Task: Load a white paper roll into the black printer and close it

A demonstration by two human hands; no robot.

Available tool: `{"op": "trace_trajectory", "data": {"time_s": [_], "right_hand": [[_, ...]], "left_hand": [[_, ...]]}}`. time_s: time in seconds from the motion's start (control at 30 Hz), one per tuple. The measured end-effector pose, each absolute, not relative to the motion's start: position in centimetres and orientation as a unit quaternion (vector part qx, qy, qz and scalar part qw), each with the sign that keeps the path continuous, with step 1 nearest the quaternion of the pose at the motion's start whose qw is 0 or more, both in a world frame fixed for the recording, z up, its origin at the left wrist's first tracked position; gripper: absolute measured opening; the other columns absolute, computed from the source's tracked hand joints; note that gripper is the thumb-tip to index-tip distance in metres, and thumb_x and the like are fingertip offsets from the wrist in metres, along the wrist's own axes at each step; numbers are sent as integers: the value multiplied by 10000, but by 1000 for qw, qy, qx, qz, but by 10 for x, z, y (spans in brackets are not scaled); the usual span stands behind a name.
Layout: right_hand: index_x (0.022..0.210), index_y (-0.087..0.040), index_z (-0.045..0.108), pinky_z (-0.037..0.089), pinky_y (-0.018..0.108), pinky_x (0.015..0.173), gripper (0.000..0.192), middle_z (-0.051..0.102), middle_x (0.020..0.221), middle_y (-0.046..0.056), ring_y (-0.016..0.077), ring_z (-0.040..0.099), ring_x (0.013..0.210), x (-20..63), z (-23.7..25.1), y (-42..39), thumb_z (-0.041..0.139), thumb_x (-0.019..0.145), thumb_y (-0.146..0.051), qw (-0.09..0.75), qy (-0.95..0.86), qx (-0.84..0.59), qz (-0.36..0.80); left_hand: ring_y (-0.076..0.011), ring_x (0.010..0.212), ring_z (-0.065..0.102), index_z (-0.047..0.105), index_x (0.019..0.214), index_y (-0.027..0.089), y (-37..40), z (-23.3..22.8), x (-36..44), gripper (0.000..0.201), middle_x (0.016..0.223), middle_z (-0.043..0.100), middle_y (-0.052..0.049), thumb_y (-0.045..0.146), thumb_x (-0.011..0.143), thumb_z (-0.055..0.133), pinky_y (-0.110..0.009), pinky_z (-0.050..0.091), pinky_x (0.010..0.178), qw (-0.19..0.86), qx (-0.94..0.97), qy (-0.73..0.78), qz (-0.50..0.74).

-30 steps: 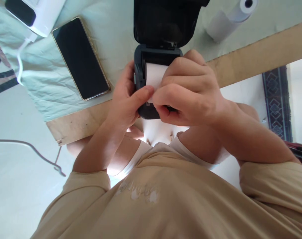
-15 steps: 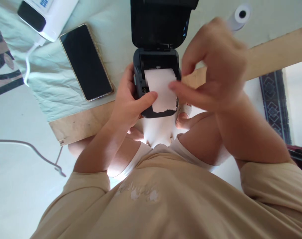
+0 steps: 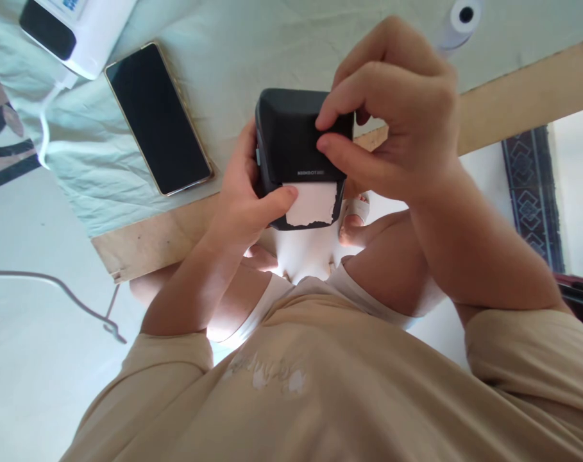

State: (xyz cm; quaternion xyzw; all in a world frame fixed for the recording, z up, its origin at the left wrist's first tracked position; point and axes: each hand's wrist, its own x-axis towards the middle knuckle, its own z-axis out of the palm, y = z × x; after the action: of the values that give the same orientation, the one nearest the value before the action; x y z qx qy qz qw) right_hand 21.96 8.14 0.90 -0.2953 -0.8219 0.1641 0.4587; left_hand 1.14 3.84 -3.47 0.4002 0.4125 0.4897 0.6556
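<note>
Portable printer (image 3: pixel 298 157) marked NIIMBOT, matte dark plastic, rounded corners, its smooth lid (image 3: pixel 291 131) down; white paper strip (image 3: pixel 313 204), flat, ragged at its outer edge, emerging beneath. Printer lies in the left hand (image 3: pixel 243 196), which grasps its left side, thumb on the paper, at the desk's (image 3: pixel 154 234) near wooden edge. Right hand (image 3: pixel 406 115), fingers loosely bent, grasping nothing visible, at the lid's right side; contact uncertain.

Your desk (image 3: pixel 512 96) wears creased pale green cloth (image 3: pixel 224 38), bare wooden edge (image 3: pixel 151 234) toward you. Pale floor (image 3: pixel 41 385) left of desk, curling dark motif (image 3: pixel 2 151) beside desk's left side. On your side of desk, toward its right end, dark diamond-patterned strip (image 3: pixel 534 199). Bright light (image 3: pixel 303 250) on floor below desk's near edge.
</note>
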Motion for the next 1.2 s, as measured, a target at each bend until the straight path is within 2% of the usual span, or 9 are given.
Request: {"op": "trace_trajectory", "data": {"time_s": [0.13, 0.23, 0.33, 0.53, 0.7, 0.87, 0.93, 1.07, 1.2], "right_hand": [[1061, -163, 702, 538, 294, 796, 469, 700, 1010, 72, 140, 658, 947, 220, 1, 84, 547, 970, -596, 463, -805, -326, 175], [1237, -174, 614, 542, 294, 933, 548, 700, 1185, 52, 130, 651, 1084, 219, -6, 86, 579, 962, -647, 405, -826, -311, 239], [1316, -198, 544, 536, 269, 896, 646, 686, 1225, 28, 110, 647, 1056, 219, -17, 91, 635, 918, -698, 394, -814, -272, 329], [1346, -230, 557, 533, 216, 783, 700, 687, 1202, -1, 89, 614, 964, 216, -34, 100, 712, 847, -695, 396, -790, -292, 366], [1311, -197, 567, 552, 241, 846, 688, 684, 1194, 8, 101, 618, 976, 214, -25, 96, 693, 843, -685, 394, -783, -309, 369], [1301, -189, 564, 554, 272, 949, 615, 690, 1216, 27, 128, 648, 1035, 219, -10, 91, 651, 903, -649, 371, -814, -304, 327], [1268, -193, 587, 547, 313, 1024, 558, 692, 1236, 47, 160, 652, 1111, 221, -5, 88, 599, 936, -642, 386, -815, -308, 304], [1350, -219, 548, 521, 387, 1154, 508, 643, 1376, 76, 201, 616, 1295, 224, 6, 80, 543, 963, -548, 368, -839, -266, 301], [1465, -269, 451, 452, 435, 1250, 582, 577, 1500, 66, 210, 507, 1465, 227, 10, 77, 545, 945, -513, 311, -879, -264, 249]], "left_hand": [[-310, 1236, 657, 695, 1232, 304, 37, -37, 9, 613, 1234, 728, -19, 387, 668, 922, -391, 552, 1028, 645, 452, 355, 504], [-296, 1234, 649, 684, 1260, 330, 37, -40, 11, 598, 1304, 707, -15, 518, 726, 878, -404, 556, 1010, 638, 456, 338, 521], [-276, 1247, 640, 693, 1249, 353, 38, -39, 14, 601, 1290, 715, 11, 568, 725, 895, -394, 556, 1024, 626, 452, 367, 519], [-219, 878, 743, 693, 1177, 313, 38, -28, 20, 424, 1060, 739, -17, 446, 806, 850, -293, 553, 634, 662, 378, 403, 507], [-201, 860, 749, 722, 1107, 297, 38, -24, 20, 352, 963, 726, 4, 386, 797, 862, -285, 582, 654, 655, 375, 392, 526], [-282, 1264, 668, 746, 1022, 243, 38, -17, 26, 248, 1028, 770, -20, 468, 929, 701, -359, 603, 937, 685, 330, 346, 550], [-276, 1312, 628, 749, 1001, 252, 39, -17, 28, 250, 1061, 781, -8, 472, 969, 636, -369, 581, 1001, 680, 324, 352, 556], [-260, 1179, 642, 761, 1051, 328, 43, -23, 26, 249, 1062, 776, 34, 526, 942, 657, -381, 571, 1007, 644, 374, 385, 546], [-227, 990, 637, 781, 1065, 303, 46, -32, 20, 349, 928, 731, 14, 595, 877, 743, -372, 568, 952, 643, 406, 341, 553]]}}
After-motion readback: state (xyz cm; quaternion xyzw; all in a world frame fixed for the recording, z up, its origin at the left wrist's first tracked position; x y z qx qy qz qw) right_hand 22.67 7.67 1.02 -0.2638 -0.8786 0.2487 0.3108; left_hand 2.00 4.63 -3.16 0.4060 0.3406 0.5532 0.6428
